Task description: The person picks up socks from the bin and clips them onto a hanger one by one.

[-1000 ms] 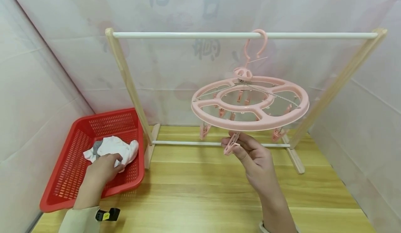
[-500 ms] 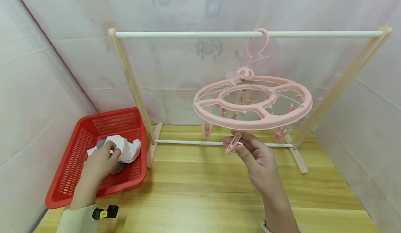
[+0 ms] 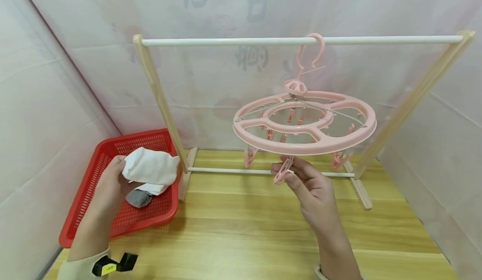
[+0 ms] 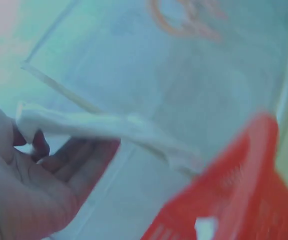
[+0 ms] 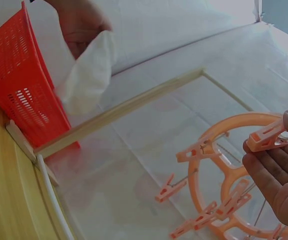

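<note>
One freestanding rack of pale wooden posts and white bars (image 3: 160, 101) bears a round pink plastic clip hanger (image 3: 282, 147), beside a red perforated plastic basket (image 3: 142, 225). Over the basket, the left hand (image 3: 110, 183) grips soft white fabric (image 3: 151, 167), seemingly the lifting-out step. The right hand (image 3: 313, 192) pinches a small pink plastic peg (image 3: 283, 171); next likely calls for bringing fabric to peg.
</note>
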Action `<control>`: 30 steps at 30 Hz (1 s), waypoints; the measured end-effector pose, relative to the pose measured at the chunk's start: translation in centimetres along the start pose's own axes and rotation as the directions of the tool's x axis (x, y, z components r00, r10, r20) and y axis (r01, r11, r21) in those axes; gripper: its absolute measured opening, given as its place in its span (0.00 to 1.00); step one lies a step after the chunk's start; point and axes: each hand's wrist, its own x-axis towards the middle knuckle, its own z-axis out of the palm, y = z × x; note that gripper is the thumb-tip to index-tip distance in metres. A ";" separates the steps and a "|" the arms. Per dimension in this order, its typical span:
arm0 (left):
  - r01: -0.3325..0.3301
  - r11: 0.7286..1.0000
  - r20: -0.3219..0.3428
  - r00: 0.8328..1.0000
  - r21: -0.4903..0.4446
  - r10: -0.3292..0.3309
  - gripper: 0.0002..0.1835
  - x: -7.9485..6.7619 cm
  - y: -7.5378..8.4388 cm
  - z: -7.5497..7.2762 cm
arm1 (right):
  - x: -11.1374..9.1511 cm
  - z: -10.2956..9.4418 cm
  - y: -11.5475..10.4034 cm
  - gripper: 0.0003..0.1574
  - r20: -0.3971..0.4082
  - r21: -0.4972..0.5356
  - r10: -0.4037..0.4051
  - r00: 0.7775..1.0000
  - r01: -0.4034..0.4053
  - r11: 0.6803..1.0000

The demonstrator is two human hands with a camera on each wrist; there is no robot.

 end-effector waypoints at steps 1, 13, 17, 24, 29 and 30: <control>-0.020 0.997 0.051 0.998 -0.078 0.024 0.16 -0.1 -0.1 -0.1 | 0.0 0.0 0.0 0.21 0.000 -0.002 0.001 1.000 -0.001 1.000; 0.247 0.808 -0.135 0.969 0.535 -0.207 0.23 -0.5 -3.8 -0.4 | 0.3 -0.5 -0.2 0.21 -0.003 -0.017 0.002 1.000 -0.002 1.000; 0.132 0.573 -0.146 0.989 0.809 -0.021 0.19 -0.9 -4.7 0.2 | 0.3 -0.6 -0.3 0.21 -0.020 -0.024 0.018 1.000 -0.018 1.000; -0.275 0.474 0.098 0.926 0.837 0.363 0.14 -1.0 -5.1 3.4 | 0.1 -0.6 -0.2 0.21 -0.020 -0.015 0.019 1.000 -0.019 1.000; -0.303 0.395 0.186 0.934 0.867 0.306 0.30 -2.0 -4.8 6.5 | 0.0 -0.4 0.0 0.21 -0.003 0.000 0.009 1.000 -0.009 1.000; -0.282 0.376 0.184 0.943 0.883 0.278 0.33 -2.2 -4.8 6.9 | 0.0 -0.3 0.1 0.21 0.003 0.005 0.006 1.000 -0.006 1.000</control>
